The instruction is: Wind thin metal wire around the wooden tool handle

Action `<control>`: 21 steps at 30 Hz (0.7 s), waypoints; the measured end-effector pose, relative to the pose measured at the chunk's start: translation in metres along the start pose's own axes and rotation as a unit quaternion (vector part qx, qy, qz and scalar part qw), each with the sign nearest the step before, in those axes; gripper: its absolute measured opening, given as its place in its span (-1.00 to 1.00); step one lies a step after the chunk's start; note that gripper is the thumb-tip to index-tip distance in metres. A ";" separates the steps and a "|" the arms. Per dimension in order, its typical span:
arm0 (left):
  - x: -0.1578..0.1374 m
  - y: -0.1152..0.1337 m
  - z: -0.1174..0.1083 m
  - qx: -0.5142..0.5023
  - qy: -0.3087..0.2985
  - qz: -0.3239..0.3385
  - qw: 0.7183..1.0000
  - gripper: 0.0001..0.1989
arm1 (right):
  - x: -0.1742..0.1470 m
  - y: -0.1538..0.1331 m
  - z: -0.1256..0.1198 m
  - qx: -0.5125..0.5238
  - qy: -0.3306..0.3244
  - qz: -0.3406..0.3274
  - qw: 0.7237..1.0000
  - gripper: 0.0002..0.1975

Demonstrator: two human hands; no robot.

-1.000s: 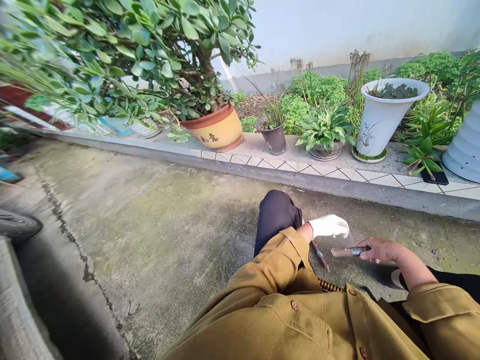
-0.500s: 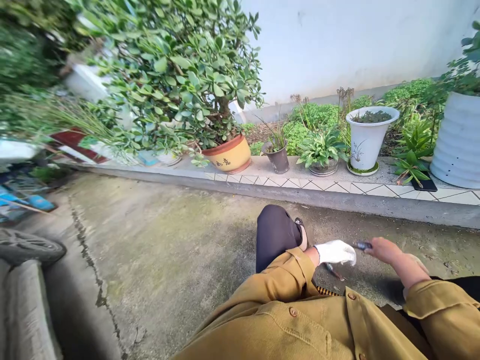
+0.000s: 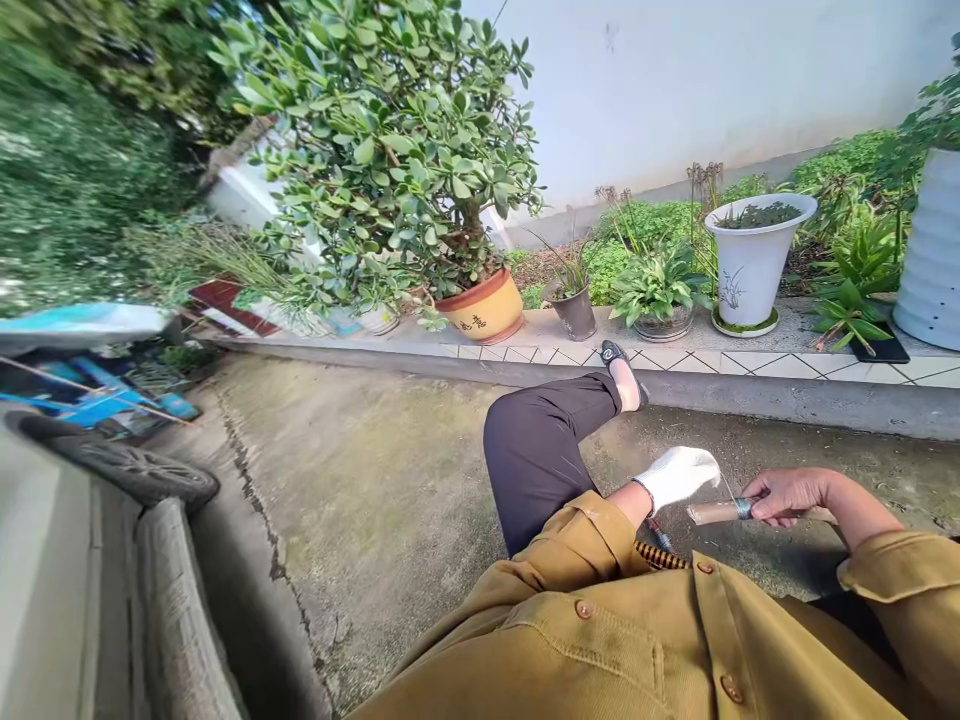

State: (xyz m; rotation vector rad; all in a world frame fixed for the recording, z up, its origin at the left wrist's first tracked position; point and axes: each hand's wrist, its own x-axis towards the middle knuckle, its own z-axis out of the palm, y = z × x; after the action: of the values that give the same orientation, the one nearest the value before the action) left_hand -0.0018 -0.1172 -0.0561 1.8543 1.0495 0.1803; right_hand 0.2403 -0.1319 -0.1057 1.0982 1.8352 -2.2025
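My left hand (image 3: 677,474), in a white glove, is closed with its fingertips pinched together on a thin strand (image 3: 726,487). That strand runs down to a wooden stick (image 3: 712,513), which has a grey-blue wrapping (image 3: 743,508) around it near one end. My bare right hand (image 3: 793,494) is closed around the stick just beside the wrapping, and the rest of the stick passes behind the hand. Below my left wrist is a tool with a red and grey part (image 3: 660,535), partly hidden and too small to name. A black-and-yellow striped cord (image 3: 660,556) lies against my jacket.
Along a tiled ledge (image 3: 697,362) stand a yellow pot (image 3: 484,310) with a large jade plant, a small brown pot (image 3: 576,315), a white planter (image 3: 754,265) and a dark phone-like slab (image 3: 881,345). A tyre (image 3: 142,468) and blue items (image 3: 105,395) are at left.
My right hand has turned the stick, so its pale end now points left. The strand between my hands now shows. My foot has moved forward towards the ledge, and the view has shifted left.
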 end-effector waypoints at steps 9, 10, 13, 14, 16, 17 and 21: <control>-0.021 0.043 -0.001 0.105 0.056 -0.010 0.993 -0.81 | -0.003 0.002 -0.002 0.015 0.022 0.002 1.000 -0.44; -0.022 0.045 -0.001 0.111 0.059 -0.008 0.992 -0.81 | -0.003 0.000 -0.003 0.016 0.019 0.000 1.000 -0.44; -0.024 0.051 -0.001 0.123 0.057 0.005 0.991 -0.80 | -0.004 -0.004 -0.002 0.011 0.002 0.005 1.000 -0.46; -0.024 0.052 -0.001 0.125 0.054 0.008 0.991 -0.80 | -0.005 -0.005 -0.001 0.007 -0.006 0.006 1.000 -0.47; -0.024 0.053 0.001 0.127 0.052 0.009 0.991 -0.80 | -0.006 -0.008 0.002 0.001 -0.025 0.007 1.000 -0.47; -0.023 0.053 0.001 0.128 0.051 0.006 0.990 -0.79 | -0.008 -0.010 0.004 0.001 -0.034 0.007 0.999 -0.47; -0.020 0.050 0.003 0.125 0.055 0.005 0.991 -0.78 | -0.019 -0.019 0.013 0.010 -0.027 -0.008 1.000 -0.48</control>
State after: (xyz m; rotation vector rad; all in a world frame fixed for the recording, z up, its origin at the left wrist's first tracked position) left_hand 0.0165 -0.1419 -0.0116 2.0945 1.1820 0.1648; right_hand 0.2392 -0.1454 -0.0783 1.0200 1.8098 -2.2414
